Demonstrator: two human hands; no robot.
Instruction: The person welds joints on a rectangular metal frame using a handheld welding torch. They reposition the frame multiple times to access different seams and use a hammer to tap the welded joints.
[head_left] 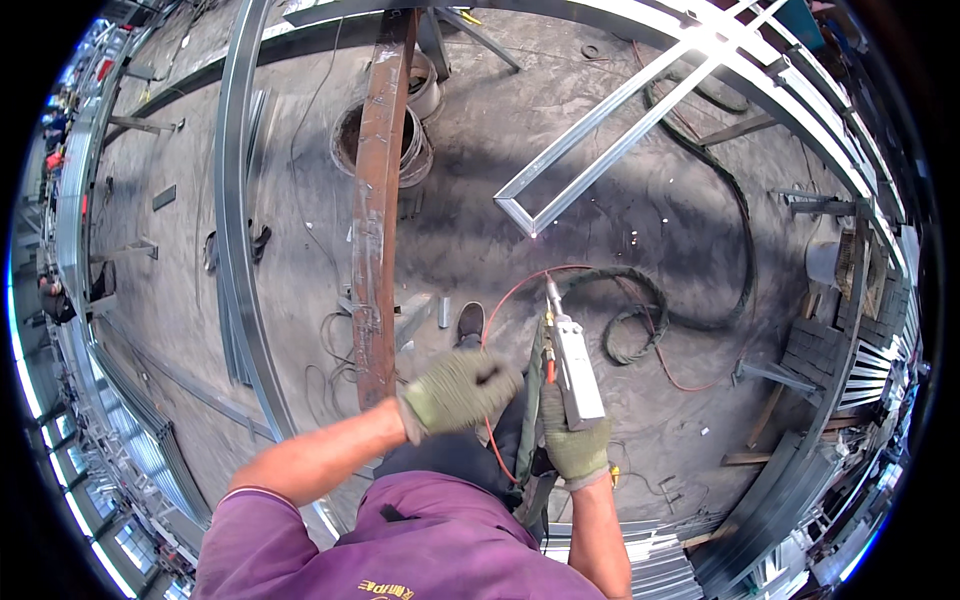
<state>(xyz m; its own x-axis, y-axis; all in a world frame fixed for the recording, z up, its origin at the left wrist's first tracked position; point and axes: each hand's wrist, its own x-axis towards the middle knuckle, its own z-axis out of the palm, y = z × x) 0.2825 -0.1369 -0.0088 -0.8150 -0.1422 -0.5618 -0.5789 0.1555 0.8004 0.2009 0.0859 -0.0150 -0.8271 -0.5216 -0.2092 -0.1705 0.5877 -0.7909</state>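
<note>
My right hand (577,450), in a green work glove, grips a handheld welding gun (577,365) with a white box-shaped body and a slim metal nozzle pointing away from me. A dark sleeved cable and a thin red hose (497,320) run from the gun. My left hand (463,392), gloved alike and slightly blurred, is curled in front of my body, left of the gun and apart from it. A dark gap shows between its fingers; whether anything is inside is hidden. Beyond the nozzle, a narrow galvanized metal frame (590,125) ends in a corner with a small bright spot.
A rusty steel beam (375,230) stands left of my legs, with buckets (410,140) behind it. Farther left runs a long galvanized beam (235,210). Dark cable (735,190) coils over the floor at right. Metal profiles (750,520) and grey blocks (815,350) are stacked there.
</note>
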